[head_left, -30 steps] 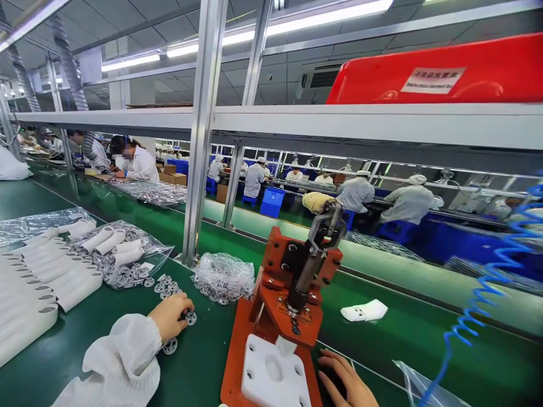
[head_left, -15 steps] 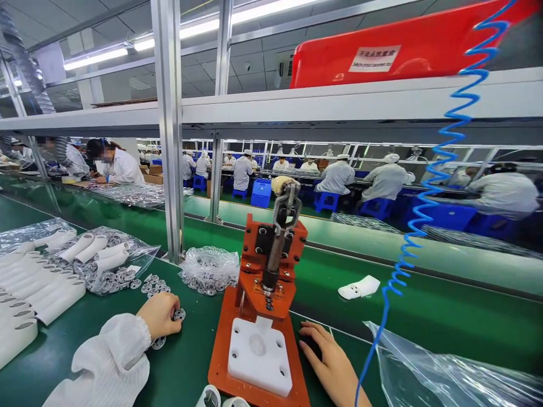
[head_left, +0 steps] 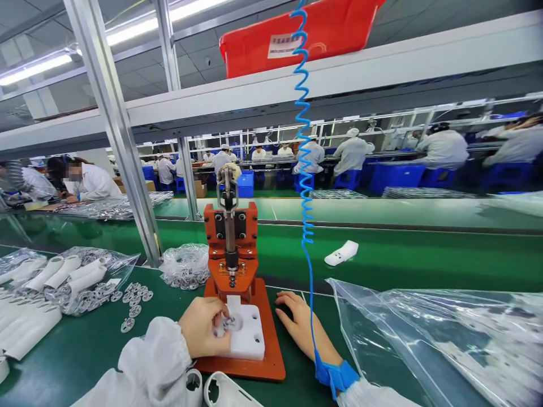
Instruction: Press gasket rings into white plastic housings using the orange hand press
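My left hand (head_left: pixel 205 327) pinches a small silver ring part (head_left: pixel 229 323) and sets it on the white block (head_left: pixel 248 336) of an orange hand press (head_left: pixel 231 237). The press lever stands upright. My right hand (head_left: pixel 300 324) lies flat on the green table beside the press base, fingers stretched out, holding nothing. A blue wrist strap (head_left: pixel 335 376) sits on that wrist, tied to a blue coiled cord (head_left: pixel 303 152). More loose silver ring parts (head_left: pixel 134 298) lie left of the press.
White plastic tubes (head_left: pixel 29 322) and bags of rings (head_left: pixel 184 267) lie at left. White housings (head_left: pixel 227 391) sit at the near edge. A large clear bag (head_left: pixel 428 333) covers the right. A white part (head_left: pixel 341 253) rides the green conveyor. Other workers sit beyond.
My left hand has carried a ring from the loose pile at left onto the press block. The camera has swung right and down; my right hand stays flat beside the press.
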Tool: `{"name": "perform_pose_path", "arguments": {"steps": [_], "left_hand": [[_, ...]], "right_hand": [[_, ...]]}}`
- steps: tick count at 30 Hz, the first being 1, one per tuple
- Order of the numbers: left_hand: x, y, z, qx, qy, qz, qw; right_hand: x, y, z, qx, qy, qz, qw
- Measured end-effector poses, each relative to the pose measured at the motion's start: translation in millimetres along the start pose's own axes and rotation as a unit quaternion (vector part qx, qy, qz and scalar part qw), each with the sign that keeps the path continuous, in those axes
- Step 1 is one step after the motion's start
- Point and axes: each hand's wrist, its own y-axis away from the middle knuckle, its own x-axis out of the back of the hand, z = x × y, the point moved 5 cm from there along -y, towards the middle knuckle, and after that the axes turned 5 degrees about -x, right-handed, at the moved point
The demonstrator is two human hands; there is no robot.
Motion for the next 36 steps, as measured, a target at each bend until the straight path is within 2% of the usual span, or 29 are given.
{"name": "perform_pose_path", "arguments": {"steps": [3,7,13,15,19,21,23,25,30,36], "left_hand": [[-7,-11,7,-0.033,0.002,-0.003,0.999],[-6,-13,5,-0.058,0.016,-0.030,0.998],[-6,-14,-3,0.000,0.033,-0.054,0.998],[-8,-16,-4,0.035,0.028,-0.056,0.997],[-10,-16,-5,0.111,0.011,-0.040,0.993],[-10,-16,-3,0.135,0.011,-0.035,0.990],[-9,-16,-2,0.146,0.019,-0.038,0.988],[-7,-16,-1,0.145,0.029,-0.045,0.988],[-3,-17,0,0.128,0.057,-0.072,0.988],[-5,-18,0,0.165,0.040,-0.069,0.983]], "right_hand": [[4,3,-5,0.002,-0.003,-0.004,1.000],[6,4,-10,0.001,-0.017,-0.003,1.000],[15,-2,-19,-0.047,-0.070,-0.037,0.996],[21,-2,-31,-0.058,-0.097,-0.094,0.989],[32,9,-70,-0.044,-0.132,-0.298,0.945],[33,19,-88,-0.042,-0.111,-0.381,0.917],[31,29,-100,-0.046,-0.051,-0.424,0.903],[25,37,-109,-0.047,0.025,-0.430,0.901],[9,46,-129,-0.039,0.167,-0.371,0.913],[-8,53,-139,0.014,0.188,-0.355,0.916]]}}
